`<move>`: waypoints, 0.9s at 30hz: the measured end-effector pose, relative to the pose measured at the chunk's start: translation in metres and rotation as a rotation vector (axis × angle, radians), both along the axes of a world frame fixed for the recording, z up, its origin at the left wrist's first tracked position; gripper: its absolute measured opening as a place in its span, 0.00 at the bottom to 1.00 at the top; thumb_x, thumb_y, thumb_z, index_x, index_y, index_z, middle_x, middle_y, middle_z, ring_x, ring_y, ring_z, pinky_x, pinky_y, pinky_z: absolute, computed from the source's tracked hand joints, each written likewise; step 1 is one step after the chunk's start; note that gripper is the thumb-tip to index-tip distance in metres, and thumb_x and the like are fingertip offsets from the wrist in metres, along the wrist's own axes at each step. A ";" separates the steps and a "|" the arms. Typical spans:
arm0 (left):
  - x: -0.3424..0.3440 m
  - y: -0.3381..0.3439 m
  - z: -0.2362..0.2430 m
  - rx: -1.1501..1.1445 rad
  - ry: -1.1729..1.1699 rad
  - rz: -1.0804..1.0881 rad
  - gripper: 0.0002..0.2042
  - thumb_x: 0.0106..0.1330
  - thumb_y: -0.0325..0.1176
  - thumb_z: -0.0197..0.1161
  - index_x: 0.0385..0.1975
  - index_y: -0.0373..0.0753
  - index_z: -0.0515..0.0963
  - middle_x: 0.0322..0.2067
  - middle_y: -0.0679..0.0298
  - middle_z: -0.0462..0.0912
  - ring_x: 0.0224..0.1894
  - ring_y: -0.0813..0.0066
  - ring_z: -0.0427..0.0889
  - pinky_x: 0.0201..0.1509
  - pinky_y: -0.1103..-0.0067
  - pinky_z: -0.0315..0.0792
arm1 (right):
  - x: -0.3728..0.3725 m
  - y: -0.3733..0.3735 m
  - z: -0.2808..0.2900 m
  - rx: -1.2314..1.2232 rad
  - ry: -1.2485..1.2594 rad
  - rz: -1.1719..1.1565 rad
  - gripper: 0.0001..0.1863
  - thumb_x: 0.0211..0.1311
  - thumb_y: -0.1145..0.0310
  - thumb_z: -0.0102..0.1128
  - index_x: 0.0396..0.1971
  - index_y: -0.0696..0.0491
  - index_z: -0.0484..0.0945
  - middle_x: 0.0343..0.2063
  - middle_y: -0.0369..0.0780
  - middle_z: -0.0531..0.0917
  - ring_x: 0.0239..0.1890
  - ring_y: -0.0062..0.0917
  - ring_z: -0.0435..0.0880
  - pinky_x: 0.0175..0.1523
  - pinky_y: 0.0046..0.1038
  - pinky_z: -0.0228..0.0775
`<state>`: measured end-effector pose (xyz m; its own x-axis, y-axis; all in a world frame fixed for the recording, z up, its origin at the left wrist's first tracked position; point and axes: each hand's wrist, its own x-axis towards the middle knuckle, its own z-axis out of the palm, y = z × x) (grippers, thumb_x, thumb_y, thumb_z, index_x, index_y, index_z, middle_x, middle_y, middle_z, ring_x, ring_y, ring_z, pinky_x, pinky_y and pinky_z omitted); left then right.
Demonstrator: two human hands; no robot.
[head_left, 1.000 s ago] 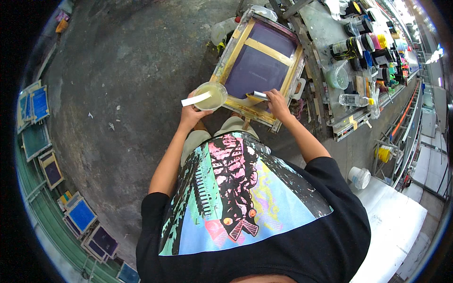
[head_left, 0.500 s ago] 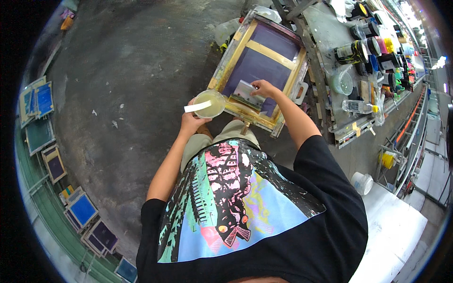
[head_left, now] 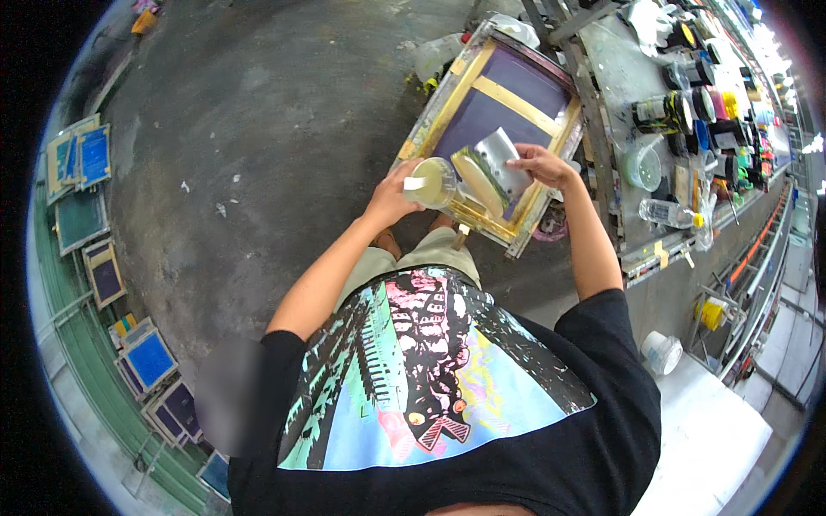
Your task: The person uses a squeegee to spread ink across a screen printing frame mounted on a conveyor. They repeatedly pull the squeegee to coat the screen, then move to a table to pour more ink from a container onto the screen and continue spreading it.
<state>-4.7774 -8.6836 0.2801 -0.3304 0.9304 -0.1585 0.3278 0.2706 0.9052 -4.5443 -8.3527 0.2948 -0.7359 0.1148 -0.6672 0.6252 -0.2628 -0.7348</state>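
My left hand (head_left: 394, 199) is closed round a clear plastic tub (head_left: 444, 182) of pale yellowish contents. A flat white strip (head_left: 415, 183) sticks out over the rim, beside my fingers. In my right hand (head_left: 542, 163) is a squeegee (head_left: 506, 165) with a silvery metal holder, gripped by its edge. Its pale, greenish-smeared blade side tilts toward the tub, the two very close together; whether they touch I cannot tell. Both are above the near end of a screen-printing frame (head_left: 499, 110), which has purple mesh and yellowish tape along its borders.
At the right a table (head_left: 594, 43) bears several ink jars (head_left: 662, 113), a clear tub (head_left: 641, 168) and a bottle (head_left: 667, 212). A white bucket (head_left: 661, 353) stands near a white board (head_left: 710, 421). Several screens (head_left: 148, 359) lean along the left side.
The squeegee has come up off the screen and turned on edge beside the tub. My left hand has moved right, tipping the tub toward the squeegee. The view has shifted slightly.
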 end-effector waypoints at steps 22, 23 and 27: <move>0.032 0.092 0.168 0.404 -0.741 0.080 0.48 0.42 0.34 0.88 0.68 0.36 0.69 0.58 0.57 0.80 0.61 0.65 0.80 0.67 0.71 0.74 | 0.020 -0.202 0.238 1.400 0.656 -0.883 0.28 0.63 0.81 0.71 0.61 0.58 0.68 0.48 0.44 0.84 0.49 0.26 0.85 0.53 0.28 0.79; 0.034 0.092 0.171 0.442 -0.728 0.134 0.49 0.42 0.34 0.88 0.68 0.35 0.69 0.58 0.56 0.80 0.61 0.65 0.80 0.67 0.71 0.74 | 0.020 -0.202 0.238 1.384 0.668 -0.886 0.28 0.63 0.82 0.71 0.60 0.58 0.68 0.49 0.44 0.84 0.51 0.28 0.85 0.55 0.29 0.78; 0.027 0.093 0.179 0.460 -0.874 0.122 0.51 0.41 0.35 0.90 0.69 0.32 0.68 0.59 0.56 0.80 0.60 0.67 0.80 0.65 0.72 0.75 | 0.018 -0.198 0.225 1.424 0.650 -0.893 0.28 0.62 0.81 0.72 0.60 0.59 0.69 0.51 0.45 0.83 0.51 0.29 0.85 0.56 0.30 0.79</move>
